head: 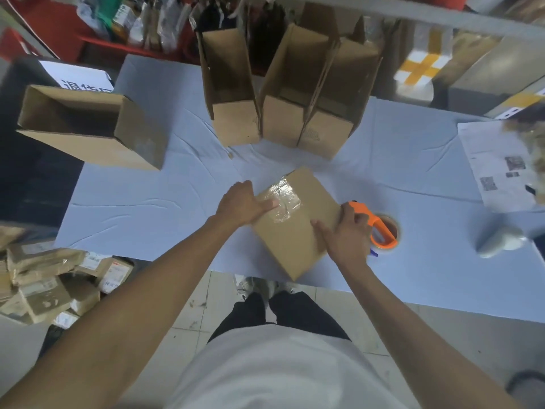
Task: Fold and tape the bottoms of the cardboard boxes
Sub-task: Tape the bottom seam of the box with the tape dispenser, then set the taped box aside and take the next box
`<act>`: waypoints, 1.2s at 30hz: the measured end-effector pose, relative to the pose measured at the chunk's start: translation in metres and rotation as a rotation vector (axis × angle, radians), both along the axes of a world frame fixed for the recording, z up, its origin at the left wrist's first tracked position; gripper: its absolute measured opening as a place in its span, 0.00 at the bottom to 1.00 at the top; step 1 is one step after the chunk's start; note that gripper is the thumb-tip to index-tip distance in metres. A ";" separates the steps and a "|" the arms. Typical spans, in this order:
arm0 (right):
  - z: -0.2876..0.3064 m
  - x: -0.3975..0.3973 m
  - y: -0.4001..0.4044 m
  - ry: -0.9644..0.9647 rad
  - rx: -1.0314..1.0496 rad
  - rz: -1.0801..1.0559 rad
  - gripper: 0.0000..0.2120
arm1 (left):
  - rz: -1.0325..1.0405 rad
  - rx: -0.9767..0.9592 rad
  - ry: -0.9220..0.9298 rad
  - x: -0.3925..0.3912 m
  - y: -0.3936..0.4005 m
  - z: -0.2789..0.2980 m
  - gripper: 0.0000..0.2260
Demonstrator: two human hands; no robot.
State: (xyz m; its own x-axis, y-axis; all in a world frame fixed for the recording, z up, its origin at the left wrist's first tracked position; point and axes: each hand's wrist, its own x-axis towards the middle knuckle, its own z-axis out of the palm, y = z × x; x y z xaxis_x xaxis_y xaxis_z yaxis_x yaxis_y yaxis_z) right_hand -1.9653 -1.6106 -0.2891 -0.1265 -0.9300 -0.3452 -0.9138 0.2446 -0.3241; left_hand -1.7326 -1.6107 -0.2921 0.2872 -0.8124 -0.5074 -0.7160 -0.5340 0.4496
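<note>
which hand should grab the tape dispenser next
Right. The right hand already lies beside the orange tape dispenser, while the left hand presses the taped end of the box.

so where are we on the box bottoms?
Done: three boxes stand upright at the back, a fourth at left. In hand: left hand presses tape on the current box; right hand steadies it. Tape dispenser set down. No flat boxes visible.

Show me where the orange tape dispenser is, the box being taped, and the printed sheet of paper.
orange tape dispenser (pixel 380 231): head view, on its orange handle.
box being taped (pixel 295 231): head view, on its bare cardboard side.
printed sheet of paper (pixel 495 169): head view, mid-page near the small pictures.
</note>
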 end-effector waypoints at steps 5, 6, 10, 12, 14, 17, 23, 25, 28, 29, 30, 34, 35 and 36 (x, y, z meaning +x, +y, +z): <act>-0.006 0.001 0.006 -0.430 0.239 -0.289 0.48 | -0.013 -0.048 0.353 -0.006 0.021 -0.002 0.28; -0.005 0.003 0.006 -0.475 0.225 -0.274 0.49 | -0.003 -0.055 0.370 -0.003 0.025 0.000 0.27; 0.005 0.026 -0.002 -0.507 0.198 -0.106 0.51 | 0.145 -0.021 0.421 0.023 0.048 0.010 0.37; 0.011 0.051 -0.007 -0.539 0.231 0.012 0.45 | 0.291 -0.073 0.408 0.040 0.064 0.017 0.39; 0.019 0.083 -0.007 -0.550 0.260 0.150 0.39 | 0.447 -0.170 0.303 0.059 0.081 0.022 0.30; 0.034 0.130 0.000 -0.546 0.227 0.309 0.37 | 0.591 -0.270 0.210 0.087 0.106 0.033 0.24; 0.055 0.202 0.022 -0.527 0.058 0.481 0.28 | 0.562 -0.379 0.169 0.160 0.152 0.048 0.32; 0.059 0.224 0.031 -0.514 0.003 0.510 0.23 | 0.543 -0.440 0.139 0.186 0.167 0.048 0.29; 0.064 0.260 0.052 -0.482 -0.041 0.515 0.17 | 0.505 -0.492 0.087 0.221 0.189 0.048 0.26; 0.064 0.273 0.060 -0.468 -0.062 0.514 0.16 | 0.498 -0.500 0.068 0.233 0.195 0.048 0.25; 0.064 0.286 0.067 -0.458 -0.085 0.508 0.15 | 0.492 -0.508 0.048 0.245 0.201 0.048 0.24; 0.062 0.330 0.099 -0.424 -0.141 0.503 0.18 | 0.438 -0.509 -0.051 0.286 0.216 0.058 0.21; 0.062 0.339 0.106 -0.422 -0.139 0.497 0.18 | 0.403 -0.514 -0.074 0.295 0.217 0.062 0.21; 0.062 0.348 0.112 -0.421 -0.130 0.490 0.17 | 0.365 -0.523 -0.098 0.303 0.219 0.064 0.21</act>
